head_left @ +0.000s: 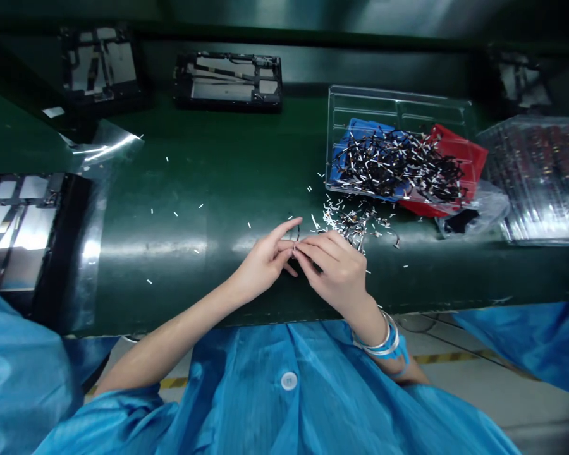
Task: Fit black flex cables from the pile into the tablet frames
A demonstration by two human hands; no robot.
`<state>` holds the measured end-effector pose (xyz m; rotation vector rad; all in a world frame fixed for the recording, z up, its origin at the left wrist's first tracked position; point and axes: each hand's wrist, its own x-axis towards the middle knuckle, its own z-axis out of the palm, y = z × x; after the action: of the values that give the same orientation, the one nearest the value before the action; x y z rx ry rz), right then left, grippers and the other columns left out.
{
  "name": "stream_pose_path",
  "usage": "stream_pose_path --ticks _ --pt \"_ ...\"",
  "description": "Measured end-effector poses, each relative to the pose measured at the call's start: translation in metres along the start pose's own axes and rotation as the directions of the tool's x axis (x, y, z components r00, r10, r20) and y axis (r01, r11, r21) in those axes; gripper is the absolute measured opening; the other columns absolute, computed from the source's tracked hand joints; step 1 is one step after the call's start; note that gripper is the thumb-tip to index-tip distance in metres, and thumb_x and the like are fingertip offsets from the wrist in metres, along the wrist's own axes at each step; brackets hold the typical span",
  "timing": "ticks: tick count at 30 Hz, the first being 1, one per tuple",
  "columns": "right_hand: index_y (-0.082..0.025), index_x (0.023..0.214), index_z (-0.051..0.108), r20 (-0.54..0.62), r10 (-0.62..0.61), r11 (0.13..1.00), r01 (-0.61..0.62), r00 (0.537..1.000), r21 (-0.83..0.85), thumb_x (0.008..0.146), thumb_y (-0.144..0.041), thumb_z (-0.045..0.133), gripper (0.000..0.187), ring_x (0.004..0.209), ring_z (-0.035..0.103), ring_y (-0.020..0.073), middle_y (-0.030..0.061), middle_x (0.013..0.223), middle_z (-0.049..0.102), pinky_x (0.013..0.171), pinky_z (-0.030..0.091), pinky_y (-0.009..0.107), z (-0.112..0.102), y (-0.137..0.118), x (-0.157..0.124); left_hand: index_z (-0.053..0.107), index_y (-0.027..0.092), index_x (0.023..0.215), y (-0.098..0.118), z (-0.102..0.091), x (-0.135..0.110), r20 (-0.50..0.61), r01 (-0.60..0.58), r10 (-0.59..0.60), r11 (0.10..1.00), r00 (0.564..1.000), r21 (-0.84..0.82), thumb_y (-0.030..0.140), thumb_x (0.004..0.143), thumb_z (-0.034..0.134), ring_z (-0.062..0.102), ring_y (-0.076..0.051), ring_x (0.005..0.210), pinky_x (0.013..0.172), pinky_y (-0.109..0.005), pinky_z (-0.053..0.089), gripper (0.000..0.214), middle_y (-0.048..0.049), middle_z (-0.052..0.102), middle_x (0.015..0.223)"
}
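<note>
Above the front part of the green bench, my left hand [264, 264] and my right hand [339, 268] meet fingertip to fingertip. A thin black flex cable [298, 232] is pinched between them, its upper end curving up beside my left index finger. A tiny white piece shows where the fingertips touch; its exact shape is too small to tell. Just beyond my right hand lie loose white strips [332, 218] and a few dark cables. Behind these, a heap of black cables with white tabs [403, 161] fills a clear plastic tray [360, 95].
Blue [367, 126] and red sheets [471, 155] lie under the heap. Stacked clear trays [545, 183] stand at right. Opened dark device frames rest at the back [227, 82] and left [23, 234]. Clear film [107, 142] lies at left. Blue sleeves of other people show on both sides.
</note>
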<state>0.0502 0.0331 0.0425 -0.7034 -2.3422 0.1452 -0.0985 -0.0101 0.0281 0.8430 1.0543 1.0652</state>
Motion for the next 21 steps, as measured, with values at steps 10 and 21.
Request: stream_pose_path --ticks 10,21 --pt "-0.017 0.099 0.067 -0.08 0.153 0.95 -0.169 0.985 -0.262 0.083 -0.004 0.053 0.025 0.076 0.06 0.0198 0.0074 0.087 0.073 0.064 0.049 0.031 -0.007 0.03 0.0 0.014 0.017 0.15 0.006 -0.006 0.002 0.037 0.079 -0.075 0.99 0.997 -0.114 0.012 0.091 0.046 0.072 -0.02 0.075 0.053 -0.021 0.055 0.068 -0.0108 0.072 0.097" --pt "-0.02 0.09 0.064 -0.179 0.125 0.985 -0.1 0.976 0.142 0.08 -0.001 0.061 0.022 0.075 0.062 0.0161 0.0047 0.082 0.069 0.065 0.052 0.032 -0.003 0.038 0.004 0.048 0.01 0.129 0.059 -0.086 0.047 -0.282 -0.086 0.297 0.812 0.913 0.578 0.026 0.087 0.058 0.058 -0.028 0.114 0.086 -0.041 0.054 0.046 -0.0172 0.054 0.134"
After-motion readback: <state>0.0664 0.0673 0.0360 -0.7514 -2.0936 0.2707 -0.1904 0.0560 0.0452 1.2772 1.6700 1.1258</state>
